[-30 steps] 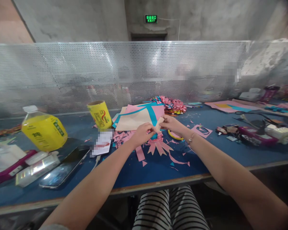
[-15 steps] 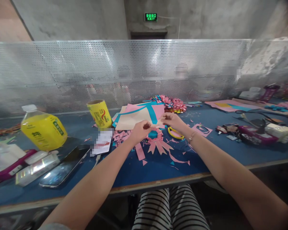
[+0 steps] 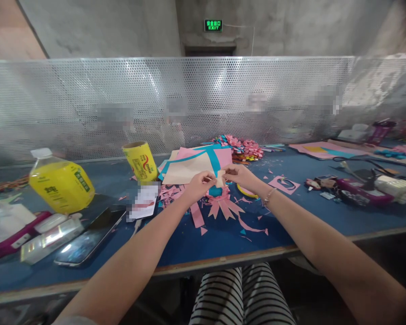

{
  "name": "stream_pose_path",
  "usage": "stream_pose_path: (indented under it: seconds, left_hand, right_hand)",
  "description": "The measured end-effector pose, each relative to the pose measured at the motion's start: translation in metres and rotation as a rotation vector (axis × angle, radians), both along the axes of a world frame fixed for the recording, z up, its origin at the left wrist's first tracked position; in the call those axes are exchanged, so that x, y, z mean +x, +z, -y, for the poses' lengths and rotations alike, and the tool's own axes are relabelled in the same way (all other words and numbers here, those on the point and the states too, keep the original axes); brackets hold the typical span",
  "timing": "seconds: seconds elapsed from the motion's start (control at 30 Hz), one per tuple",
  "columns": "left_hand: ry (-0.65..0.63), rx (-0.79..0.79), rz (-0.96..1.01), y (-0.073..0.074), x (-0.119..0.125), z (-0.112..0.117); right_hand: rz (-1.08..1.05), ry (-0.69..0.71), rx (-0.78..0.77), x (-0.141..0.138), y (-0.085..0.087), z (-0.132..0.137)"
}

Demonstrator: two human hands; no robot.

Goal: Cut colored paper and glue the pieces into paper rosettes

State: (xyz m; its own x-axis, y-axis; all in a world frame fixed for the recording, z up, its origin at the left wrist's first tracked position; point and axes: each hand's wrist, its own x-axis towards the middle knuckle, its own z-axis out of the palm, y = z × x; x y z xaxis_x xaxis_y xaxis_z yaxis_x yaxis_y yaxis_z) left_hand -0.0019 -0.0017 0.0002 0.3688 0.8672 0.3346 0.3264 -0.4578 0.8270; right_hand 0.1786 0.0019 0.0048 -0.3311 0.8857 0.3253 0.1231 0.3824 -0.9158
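Observation:
My left hand [image 3: 198, 186] and my right hand [image 3: 241, 174] meet above the blue table [image 3: 206, 239], both pinching a small beige paper piece [image 3: 219, 179] between fingertips. Just below them lies a pink paper rosette with a blue centre and cut ribbon tails [image 3: 221, 202]. Pink scraps [image 3: 171, 194] are strewn to its left. A stack of beige, pink and blue paper sheets [image 3: 192, 164] lies right behind my hands.
A yellow drink bottle [image 3: 61, 183], a phone [image 3: 84, 241] and a yellow tape roll [image 3: 140, 160] sit at the left. Finished paper flowers [image 3: 243, 146] lie behind. Scissors and clutter [image 3: 362, 183] fill the right. A perforated metal screen [image 3: 88, 99] closes the table's far side.
My hands dipped to the rosette half a second ago and have lifted slightly, with the beige piece again showing between the fingertips.

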Motion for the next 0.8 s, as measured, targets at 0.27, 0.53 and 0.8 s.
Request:
stream_pose_path:
  seconds: [0.27, 0.53, 0.8]
  left_hand:
    - [-0.058, -0.004, 0.118, -0.004, 0.002, 0.001]
    - [0.077, 0.082, 0.078, 0.001, 0.002, 0.005]
    - [0.168, 0.174, -0.047, 0.007, 0.003, 0.013]
  right_hand:
    - [-0.055, 0.041, -0.037, -0.004, 0.0, 0.0]
    - [-0.029, 0.054, -0.042, -0.004, 0.0, 0.002]
    - [0.098, 0.031, 0.072, -0.004, -0.007, -0.002]
